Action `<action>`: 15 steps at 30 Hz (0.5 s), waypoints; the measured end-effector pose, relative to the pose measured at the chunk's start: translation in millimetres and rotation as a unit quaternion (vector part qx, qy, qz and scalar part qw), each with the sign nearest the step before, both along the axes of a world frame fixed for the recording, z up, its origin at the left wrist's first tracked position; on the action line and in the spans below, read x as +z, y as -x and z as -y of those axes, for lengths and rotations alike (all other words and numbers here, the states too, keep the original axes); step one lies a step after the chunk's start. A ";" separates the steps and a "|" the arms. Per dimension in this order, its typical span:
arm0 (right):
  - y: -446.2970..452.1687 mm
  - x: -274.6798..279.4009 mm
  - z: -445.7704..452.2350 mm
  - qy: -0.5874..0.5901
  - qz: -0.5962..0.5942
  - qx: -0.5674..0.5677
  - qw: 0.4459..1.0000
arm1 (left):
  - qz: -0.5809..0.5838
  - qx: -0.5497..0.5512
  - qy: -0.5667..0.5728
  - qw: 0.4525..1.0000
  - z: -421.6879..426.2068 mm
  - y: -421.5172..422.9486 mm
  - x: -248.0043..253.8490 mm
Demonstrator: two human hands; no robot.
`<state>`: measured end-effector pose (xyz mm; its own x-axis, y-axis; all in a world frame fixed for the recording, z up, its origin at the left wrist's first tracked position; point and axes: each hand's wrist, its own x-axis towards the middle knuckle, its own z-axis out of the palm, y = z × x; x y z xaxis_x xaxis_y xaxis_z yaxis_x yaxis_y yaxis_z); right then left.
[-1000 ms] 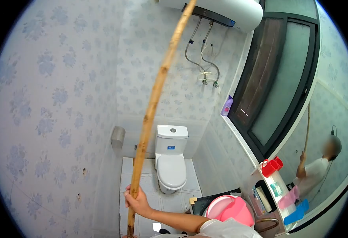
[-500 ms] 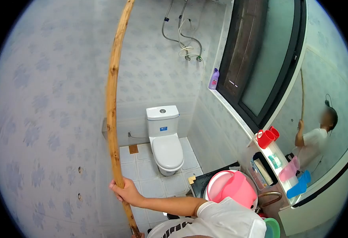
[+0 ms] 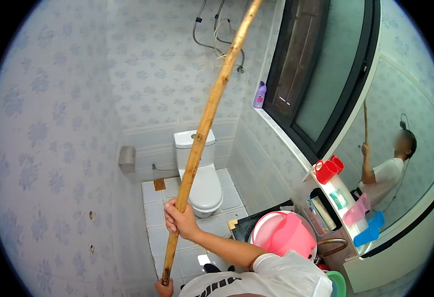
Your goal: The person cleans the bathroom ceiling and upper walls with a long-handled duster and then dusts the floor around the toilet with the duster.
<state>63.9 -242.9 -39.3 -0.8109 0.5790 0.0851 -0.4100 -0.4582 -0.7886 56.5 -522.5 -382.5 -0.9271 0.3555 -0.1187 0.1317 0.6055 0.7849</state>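
Observation:
A long wooden pole (image 3: pixel 203 129) with knots along it slants from the lower left up past the top edge. My right hand (image 3: pixel 181 219) is closed round its lower part, fingers wrapped about the wood. At the pole's bottom end, near the lower edge of the view, my left hand (image 3: pixel 164 288) grips it; only part of that hand shows. The pole passes in front of the white toilet (image 3: pixel 206 190). Its upper end is out of view.
To the right, pink basins (image 3: pixel 288 235) stand beside a shelf (image 3: pixel 343 198) with red mugs (image 3: pixel 327 171) and blue cups (image 3: pixel 367 233). A purple bottle (image 3: pixel 260 95) sits on the sill by the window (image 3: pixel 320 89). A mirror (image 3: pixel 400 119) reflects the person. Hoses (image 3: pixel 195 34) hang on the back wall.
The pole's upper part has swung to the right, from near upright to a clear slant. My right hand has shifted right and slightly up with it. The view has turned slightly.

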 end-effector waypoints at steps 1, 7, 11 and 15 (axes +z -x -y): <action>-1.0 0.6 -3.2 0.009 -0.006 0.004 1.000 | -0.009 -0.012 0.014 1.000 -1.9 3.7 10.6; 6.6 -7.3 -0.2 0.036 -0.028 0.047 0.998 | -0.119 0.011 -0.019 0.993 14.4 9.4 21.5; 17.4 -19.1 25.3 0.036 -0.030 0.103 0.994 | -0.305 0.067 -0.003 0.950 37.1 3.7 19.3; 28.1 -27.6 62.3 0.020 -0.020 0.165 0.986 | 0.032 0.049 0.107 0.993 74.2 4.0 57.0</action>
<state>35.8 -305.1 -66.9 -0.9523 0.2869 0.1037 -0.2635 -0.6023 -0.7536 52.5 -596.7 -325.6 -0.9442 0.2238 -0.2417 0.0172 0.7664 0.6421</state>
